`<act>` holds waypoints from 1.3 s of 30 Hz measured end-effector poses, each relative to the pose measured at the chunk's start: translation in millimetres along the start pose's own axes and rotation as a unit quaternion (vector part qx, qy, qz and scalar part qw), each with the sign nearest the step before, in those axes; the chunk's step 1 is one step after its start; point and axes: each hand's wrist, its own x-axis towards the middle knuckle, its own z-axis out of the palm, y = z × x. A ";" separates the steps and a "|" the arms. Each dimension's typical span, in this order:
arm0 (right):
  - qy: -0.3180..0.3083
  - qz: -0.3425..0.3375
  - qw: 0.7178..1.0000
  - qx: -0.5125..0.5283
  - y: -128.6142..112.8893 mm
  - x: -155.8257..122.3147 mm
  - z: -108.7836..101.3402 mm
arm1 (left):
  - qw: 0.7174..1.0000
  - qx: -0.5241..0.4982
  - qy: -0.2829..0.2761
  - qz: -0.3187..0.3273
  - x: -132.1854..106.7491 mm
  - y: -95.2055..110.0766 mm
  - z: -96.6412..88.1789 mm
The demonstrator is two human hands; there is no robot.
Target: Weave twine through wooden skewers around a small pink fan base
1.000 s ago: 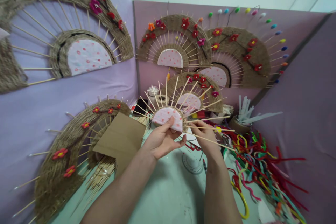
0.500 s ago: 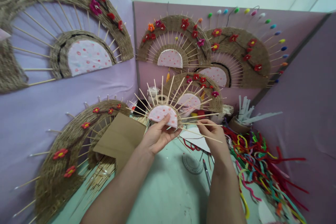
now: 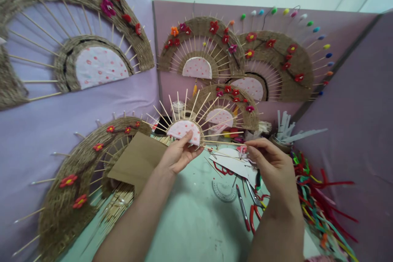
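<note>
My left hand [image 3: 181, 153] is closed on a half-round fan frame, its thumb on the white, pink-dotted fabric panel [image 3: 181, 129] and its fingers underneath. Brown twine [image 3: 202, 134] edges the panel's curve. Thin wooden sticks [image 3: 196, 105] spread outward from it like rays. To the right, my right hand [image 3: 270, 163] is pinched, thumb against forefinger, at the outer end of one of the lowest sticks. Whether the fingertips grip that stick or a thin strand alongside it, I cannot tell. White paper [image 3: 233, 163] lies below the sticks.
Finished twine fans with felt flowers [image 3: 202, 28] stand against the pink and purple panels. Below my hands lie a protractor [image 3: 224, 191], a pen [image 3: 242, 206] and red-handled scissors [image 3: 254, 215]. Cardboard [image 3: 135, 163] and loose sticks [image 3: 118, 208] are left; pipe cleaners [image 3: 319, 208] lie right.
My right hand has moved right, away from the panel, toward the stick tips, uncovering the scissors. My left hand and the fan frame have shifted slightly left.
</note>
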 end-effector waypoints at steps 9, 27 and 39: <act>0.090 0.087 0.990 0.068 33.8 12.0 13.9 | 0.995 0.020 -0.045 -0.084 -9.7 -10.6 5.6; 0.151 0.098 0.981 0.067 41.8 18.4 50.3 | 0.971 0.040 -0.127 -0.198 -19.5 -38.0 11.7; 0.127 0.089 0.987 0.044 39.5 18.5 28.4 | 0.987 0.057 -0.074 -0.132 -15.8 -28.1 11.7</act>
